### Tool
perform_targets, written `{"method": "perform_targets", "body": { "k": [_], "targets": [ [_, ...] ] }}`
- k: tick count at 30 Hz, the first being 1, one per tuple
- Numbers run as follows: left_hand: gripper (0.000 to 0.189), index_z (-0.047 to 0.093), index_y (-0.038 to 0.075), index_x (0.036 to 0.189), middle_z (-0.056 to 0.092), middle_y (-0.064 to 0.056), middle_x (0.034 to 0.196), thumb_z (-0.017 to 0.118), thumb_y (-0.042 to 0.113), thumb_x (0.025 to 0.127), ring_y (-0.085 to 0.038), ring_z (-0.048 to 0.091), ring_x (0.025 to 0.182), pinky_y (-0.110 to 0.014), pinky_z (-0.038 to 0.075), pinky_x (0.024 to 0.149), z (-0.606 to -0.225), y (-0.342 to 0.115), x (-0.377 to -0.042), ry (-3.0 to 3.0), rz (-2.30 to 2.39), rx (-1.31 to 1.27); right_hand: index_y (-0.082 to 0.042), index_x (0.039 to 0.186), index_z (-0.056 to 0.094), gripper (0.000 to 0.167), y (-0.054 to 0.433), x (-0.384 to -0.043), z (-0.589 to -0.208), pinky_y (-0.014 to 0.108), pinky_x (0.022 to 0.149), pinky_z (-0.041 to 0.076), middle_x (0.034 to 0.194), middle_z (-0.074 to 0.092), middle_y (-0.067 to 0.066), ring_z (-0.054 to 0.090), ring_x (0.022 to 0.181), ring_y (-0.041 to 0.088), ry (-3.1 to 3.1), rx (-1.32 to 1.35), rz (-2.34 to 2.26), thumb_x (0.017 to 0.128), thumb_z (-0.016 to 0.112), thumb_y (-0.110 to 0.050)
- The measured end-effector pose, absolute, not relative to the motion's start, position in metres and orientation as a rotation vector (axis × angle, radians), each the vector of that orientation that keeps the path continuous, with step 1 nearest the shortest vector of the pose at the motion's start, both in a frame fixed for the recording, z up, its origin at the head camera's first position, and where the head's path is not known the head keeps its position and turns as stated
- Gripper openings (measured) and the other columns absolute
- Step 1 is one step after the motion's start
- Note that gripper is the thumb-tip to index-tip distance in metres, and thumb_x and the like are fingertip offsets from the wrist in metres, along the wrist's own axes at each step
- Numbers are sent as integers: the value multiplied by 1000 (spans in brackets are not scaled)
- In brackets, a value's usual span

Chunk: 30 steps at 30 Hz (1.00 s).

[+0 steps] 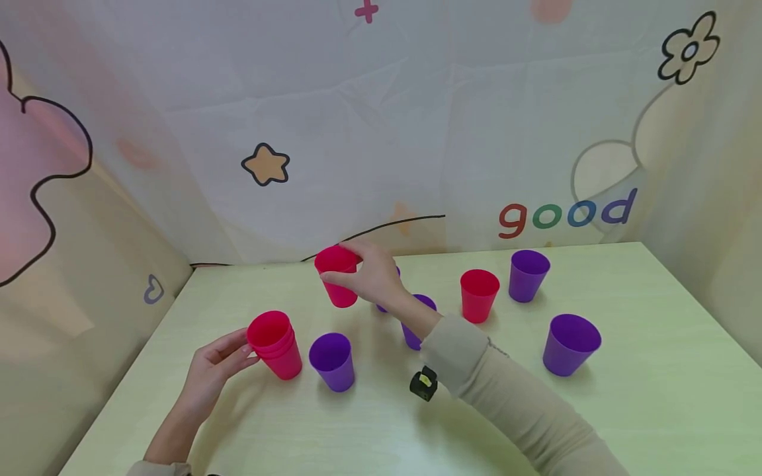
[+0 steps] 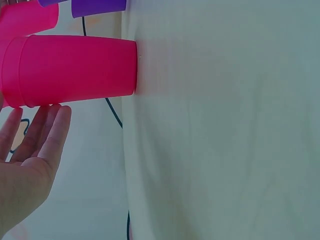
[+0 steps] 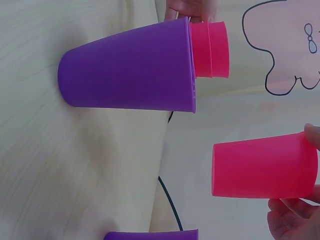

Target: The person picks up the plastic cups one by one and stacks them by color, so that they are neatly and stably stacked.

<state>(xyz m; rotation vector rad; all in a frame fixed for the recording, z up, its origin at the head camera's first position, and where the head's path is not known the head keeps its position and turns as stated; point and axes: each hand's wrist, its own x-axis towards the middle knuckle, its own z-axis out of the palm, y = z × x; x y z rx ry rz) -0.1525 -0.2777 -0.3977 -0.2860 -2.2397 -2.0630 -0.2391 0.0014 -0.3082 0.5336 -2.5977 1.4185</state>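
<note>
My right hand grips a single pink-red plastic cup near its rim, thumb on the near side. The cup is upright above the table in the right wrist view, its base apart from the surface. At the left, a nested stack of pink-red cups stands on the table, more than one rim showing. Fairly straight fingers of my left hand touch the stack's side near the top. A purple cup stands just right of the stack.
Two purple cups are partly hidden behind my right forearm. Farther right stand another pink-red cup and purple cups. A printed cloth hangs behind the pale table.
</note>
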Motion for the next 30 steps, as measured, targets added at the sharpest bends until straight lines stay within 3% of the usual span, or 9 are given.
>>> {"method": "perform_targets", "body": {
  "k": [6,10,17,30],
  "targets": [
    [30,54,-3,120,63,5,104,52,0,90,-11,63,90,-29,52,75,-397,-276,-153,-2180,-2075,-339,-13,119,59,51,4,-234,-307,23,64,48,105,60,-1,53,91,14,-2571,587,1429,74,74,-34],
    [34,48,-8,124,63,4,103,52,-1,90,-11,63,90,-30,52,74,-395,-275,-153,-2163,-2060,-358,-13,120,59,53,4,-229,-305,23,65,48,106,60,-1,53,91,14,-2567,621,1449,74,74,-34],
    [42,38,-9,131,61,7,107,49,5,93,-8,61,94,-27,51,75,-389,-272,-150,-2189,-2026,-336,-13,118,60,50,2,-222,-299,24,64,47,103,60,-2,52,91,13,-2563,680,1462,74,74,-33],
    [45,38,-9,131,61,9,104,53,8,92,-7,62,92,-26,51,76,-388,-271,-150,-2240,-1994,-238,-15,121,58,53,-3,-210,-293,23,64,47,103,60,-4,52,91,12,-2572,759,1479,74,74,-33]
  ]
}}
